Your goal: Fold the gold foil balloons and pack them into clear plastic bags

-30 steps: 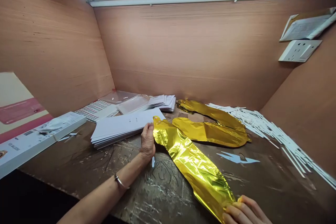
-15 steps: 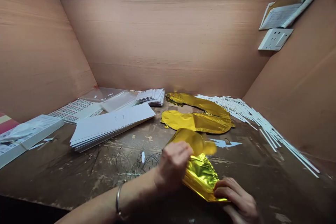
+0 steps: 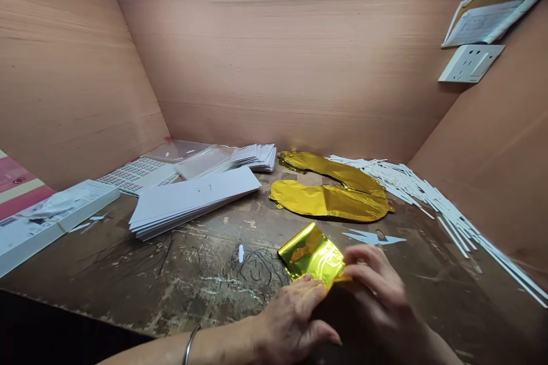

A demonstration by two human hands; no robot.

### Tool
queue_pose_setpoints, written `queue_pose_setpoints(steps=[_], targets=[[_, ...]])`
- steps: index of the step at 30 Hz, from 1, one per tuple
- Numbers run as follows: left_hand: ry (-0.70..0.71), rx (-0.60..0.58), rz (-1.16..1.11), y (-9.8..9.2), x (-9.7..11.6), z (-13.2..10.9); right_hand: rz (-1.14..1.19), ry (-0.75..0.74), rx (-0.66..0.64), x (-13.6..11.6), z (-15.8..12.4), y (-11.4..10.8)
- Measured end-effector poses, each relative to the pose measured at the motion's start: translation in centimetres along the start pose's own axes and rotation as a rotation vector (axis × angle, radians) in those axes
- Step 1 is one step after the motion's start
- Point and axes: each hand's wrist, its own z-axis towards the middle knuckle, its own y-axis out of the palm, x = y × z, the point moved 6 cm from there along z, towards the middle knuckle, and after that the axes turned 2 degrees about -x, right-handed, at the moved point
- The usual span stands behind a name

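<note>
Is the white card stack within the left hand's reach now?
Probably yes: only bare tabletop lies between the left hand and the white card stack, though it is busy holding the folded gold foil.

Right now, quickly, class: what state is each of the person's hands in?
Left hand: closed, gripping the near edge of the folded gold foil.
Right hand: closed, pinching the same foil's right corner.
</note>
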Motion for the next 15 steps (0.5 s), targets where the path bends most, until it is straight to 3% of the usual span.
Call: queue_pose_setpoints(steps=[4,8,11,15], targets=[[-0.016,-0.13,-0.117,-1.0,-0.1,-0.6,0.142,-0.058,-0.245,0.3,5.5,3.7],[-0.109,-0.203,-0.076,-1.1,-1.1,-0.9,0.328,-0.068,-0.433,1.3,7.1,8.1],[0.005,-0.152,0.06,-0.1,-1.3,-1.2,0.455,0.009,-0.473,2.2,6.6,9.7],[0.192,0.025,0.485,2.2,-1.5,-2.4,0.512,0.084,-0.458,2.9,6.3,9.6]])
